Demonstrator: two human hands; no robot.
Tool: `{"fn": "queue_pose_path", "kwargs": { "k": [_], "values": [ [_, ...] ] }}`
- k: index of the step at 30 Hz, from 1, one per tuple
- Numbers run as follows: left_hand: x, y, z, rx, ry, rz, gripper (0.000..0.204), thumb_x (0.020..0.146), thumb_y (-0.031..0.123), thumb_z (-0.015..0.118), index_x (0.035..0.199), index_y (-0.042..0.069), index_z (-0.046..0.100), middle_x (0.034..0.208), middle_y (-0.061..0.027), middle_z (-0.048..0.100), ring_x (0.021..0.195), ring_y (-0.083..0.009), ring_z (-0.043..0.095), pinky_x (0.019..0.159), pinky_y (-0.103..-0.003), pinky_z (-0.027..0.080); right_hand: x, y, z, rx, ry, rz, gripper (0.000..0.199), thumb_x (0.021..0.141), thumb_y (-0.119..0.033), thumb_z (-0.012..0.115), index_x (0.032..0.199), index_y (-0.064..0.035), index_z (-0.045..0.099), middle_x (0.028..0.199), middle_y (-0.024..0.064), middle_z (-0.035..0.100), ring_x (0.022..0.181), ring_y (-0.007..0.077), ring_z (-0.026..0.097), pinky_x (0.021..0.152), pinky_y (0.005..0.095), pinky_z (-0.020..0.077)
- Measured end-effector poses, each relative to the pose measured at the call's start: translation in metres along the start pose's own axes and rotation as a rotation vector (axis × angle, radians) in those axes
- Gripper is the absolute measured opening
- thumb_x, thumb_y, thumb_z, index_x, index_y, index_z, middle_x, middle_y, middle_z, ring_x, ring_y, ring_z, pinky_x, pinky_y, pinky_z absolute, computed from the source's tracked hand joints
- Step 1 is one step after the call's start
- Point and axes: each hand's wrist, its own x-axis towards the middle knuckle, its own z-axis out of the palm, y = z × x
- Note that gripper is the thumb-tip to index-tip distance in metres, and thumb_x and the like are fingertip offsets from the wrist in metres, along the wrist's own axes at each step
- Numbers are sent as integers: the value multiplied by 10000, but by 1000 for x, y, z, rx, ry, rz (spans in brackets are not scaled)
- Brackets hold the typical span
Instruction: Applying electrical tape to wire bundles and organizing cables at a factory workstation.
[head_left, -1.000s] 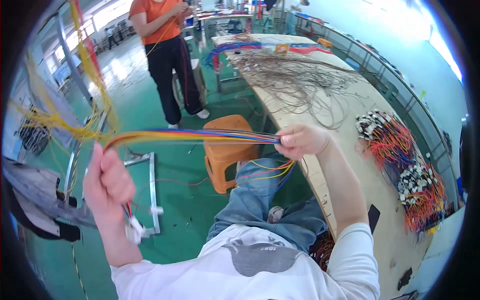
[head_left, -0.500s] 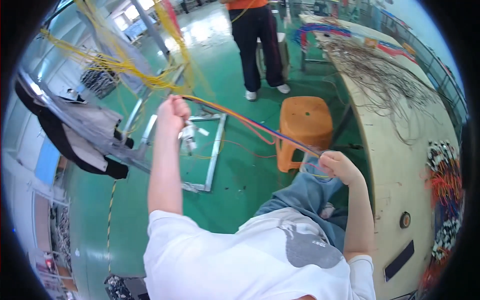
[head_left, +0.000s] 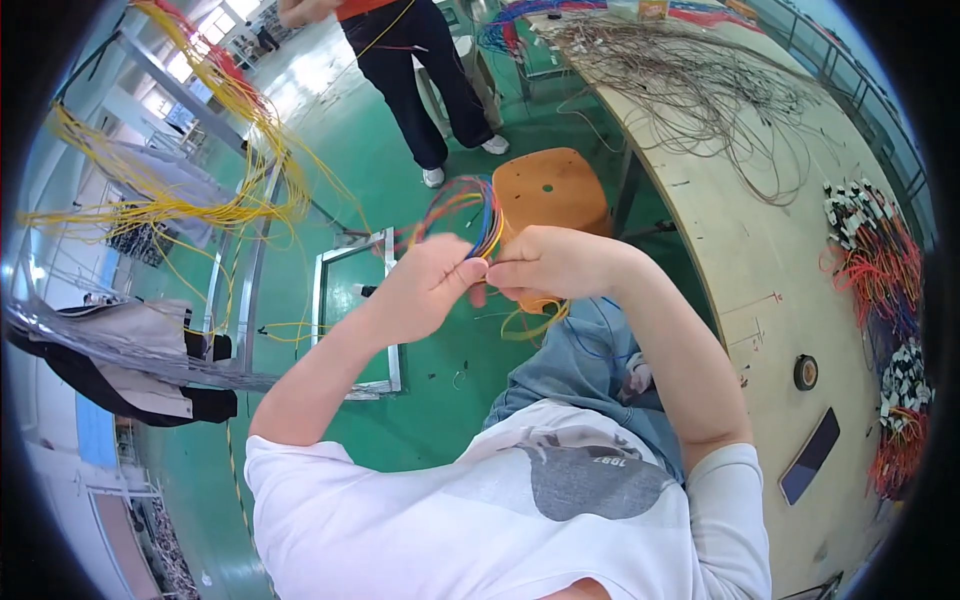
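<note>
My left hand (head_left: 432, 288) and my right hand (head_left: 540, 264) meet in front of me, thumbs nearly touching. Both are closed on a bundle of coloured wires (head_left: 488, 228), with blue, red and yellow strands. Above the hands the bundle bends into a loop, its reddish part smeared by motion. Loose yellow ends (head_left: 537, 322) dangle below my right hand, over my jeans. My fingers cover the gripped stretch of the bundle.
An orange stool (head_left: 556, 190) stands just beyond my hands. To the right, a wooden table (head_left: 690, 230) bears dark wires (head_left: 700, 85), a tape roll (head_left: 805, 372), a phone (head_left: 810, 457) and connector harnesses (head_left: 868, 265). Yellow wires (head_left: 190, 211) hang from a metal rack at left. A person (head_left: 415, 75) stands ahead.
My hands have come together from wide apart. The wire bundle, stretched between them before, is now looped above them. My view has shifted, and the person ahead appears farther left.
</note>
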Motion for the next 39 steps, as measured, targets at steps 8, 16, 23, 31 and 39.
{"fn": "queue_pose_path", "kwargs": {
  "k": [8, 16, 23, 31, 39],
  "values": [
    [-8, 37, -13, -862, -381, -663, 272, 871, 300, 479, 774, 46, 469, 567, 50, 338, 434, -40, 256, 382, -199, 183, -17, 6, -6, 426, -215, 26, 303, 837, -263, 492, 651, -26, 528, 522, -38, 401, 459, 53, 349, 421, 214, 273],
    [-61, 7, -63, -1422, 423, -566, 246, 912, 267, 404, 772, 70, 448, 533, 72, 229, 407, -32, 199, 366, -199, 169, -51, 79, -15, 714, 23, 108, 258, 834, -154, 475, 590, -80, 440, 540, -67, 341, 446, 32, 258, 400, 188, 186],
    [-97, -48, -115, -1581, 749, -312, 204, 916, 203, 392, 814, 31, 432, 541, 54, 247, 417, -51, 215, 396, -212, 190, -46, 93, -13, 536, 382, 148, 269, 836, -190, 457, 587, -87, 446, 516, -55, 354, 451, 27, 296, 397, 192, 230],
    [-97, -103, -114, -1091, 1120, -386, 227, 902, 263, 429, 764, 83, 429, 538, 56, 267, 425, -53, 224, 391, -213, 193, -23, 133, -5, -137, 553, 174, 236, 814, -166, 470, 655, -10, 548, 509, 75, 467, 513, 176, 485, 498, 306, 397],
    [-15, -26, -34, -236, 348, -542, 290, 899, 258, 433, 784, 29, 570, 532, 44, 428, 495, -33, 368, 467, -207, 303, 47, -19, -5, -232, 88, -204, 282, 850, -233, 453, 740, -7, 579, 666, 149, 566, 626, 287, 545, 595, 358, 431]
  ]
}}
